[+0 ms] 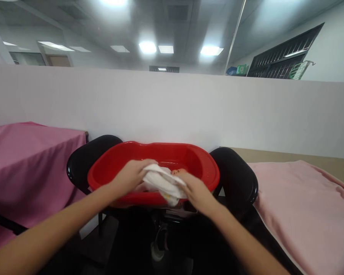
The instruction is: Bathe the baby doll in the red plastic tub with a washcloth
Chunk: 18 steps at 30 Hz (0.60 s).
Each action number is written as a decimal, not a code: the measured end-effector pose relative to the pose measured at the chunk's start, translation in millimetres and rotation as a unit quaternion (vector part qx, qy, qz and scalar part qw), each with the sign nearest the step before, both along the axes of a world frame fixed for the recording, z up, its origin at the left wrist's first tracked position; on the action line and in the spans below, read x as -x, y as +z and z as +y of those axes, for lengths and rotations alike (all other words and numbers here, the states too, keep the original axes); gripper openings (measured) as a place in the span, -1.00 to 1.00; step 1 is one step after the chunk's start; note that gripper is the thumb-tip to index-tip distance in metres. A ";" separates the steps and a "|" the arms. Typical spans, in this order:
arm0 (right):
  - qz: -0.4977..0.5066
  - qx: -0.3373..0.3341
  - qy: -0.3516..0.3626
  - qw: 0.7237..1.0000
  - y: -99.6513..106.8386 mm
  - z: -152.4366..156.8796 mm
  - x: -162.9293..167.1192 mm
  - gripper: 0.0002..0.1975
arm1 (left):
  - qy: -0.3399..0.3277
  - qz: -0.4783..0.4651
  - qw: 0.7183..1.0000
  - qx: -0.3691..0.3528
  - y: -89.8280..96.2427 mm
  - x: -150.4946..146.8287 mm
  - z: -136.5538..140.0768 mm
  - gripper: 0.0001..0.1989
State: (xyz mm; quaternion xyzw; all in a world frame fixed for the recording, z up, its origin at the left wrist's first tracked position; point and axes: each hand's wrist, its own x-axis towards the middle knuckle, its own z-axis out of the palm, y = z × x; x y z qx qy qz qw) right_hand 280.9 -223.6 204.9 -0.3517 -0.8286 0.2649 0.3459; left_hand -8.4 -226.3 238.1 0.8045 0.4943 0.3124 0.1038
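Observation:
A white cloth (163, 181) is bunched between my two hands over the near rim of a red plastic tub (209, 166). My left hand (134, 172) grips the cloth's left end with the fingers closed on it. On the other side, my right hand (194, 187) holds the right end. A yellowish mark shows on the cloth's lower hanging part. Behind my right hand, inside the tub, lies a peach-coloured thing with small dark dots (176, 171); its kind is mostly hidden. Some pale pinkish material (141, 187) shows under my left hand in the tub.
A black chair (80, 164) stands left of the tub and another black chair (234, 175) right of it. Farther left is a table draped in dark pink cloth (31, 164). Light pink cloth (306, 206) covers a surface at right. A white partition (166, 107) with glass above rises behind.

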 end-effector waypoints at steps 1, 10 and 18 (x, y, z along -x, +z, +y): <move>-0.003 -0.031 -0.002 1.000 19.4 13.4 -3.2 -0.70 | 0.004 0.013 1.000 -0.025 15.3 4.9 6.8 -0.57; -0.003 -0.001 0.038 0.999 12.5 28.2 -24.0 -0.69 | -0.072 0.104 0.992 0.016 -9.6 16.6 5.7 -0.59; -0.071 0.185 0.104 0.975 -107.5 -44.8 -36.9 -0.42 | -0.125 -0.028 0.982 0.139 -154.2 34.4 -25.8 -0.67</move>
